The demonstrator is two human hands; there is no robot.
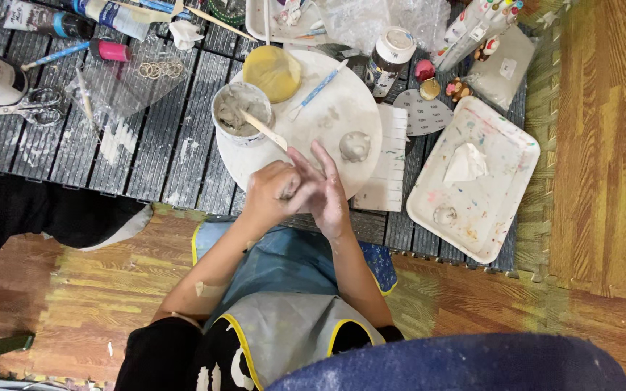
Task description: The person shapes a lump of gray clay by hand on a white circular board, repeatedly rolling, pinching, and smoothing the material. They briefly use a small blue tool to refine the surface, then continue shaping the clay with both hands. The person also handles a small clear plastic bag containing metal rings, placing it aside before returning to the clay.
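My left hand [271, 194] is curled around a small grey clay lump [289, 190] at the near edge of a round white board [327, 116]. My right hand [327, 190] presses against the same lump, its fingers spread and pointing away from me. Both hands are smeared with clay. On the board just beyond my right fingers sits a rounded grey clay figure [354, 146]. A white cup of wet clay [239, 112] with a wooden stick [264, 130] in it stands on the board's left side, close to my left hand.
A yellow sponge [273, 72] and a blue-handled tool [318, 89] lie on the board. A paint-stained white tray [498, 156] holding a tissue is to the right. Scissors [23, 108], tubes, a lidded jar [389, 52] and metal rings [161, 70] are scattered on the dark slatted mat.
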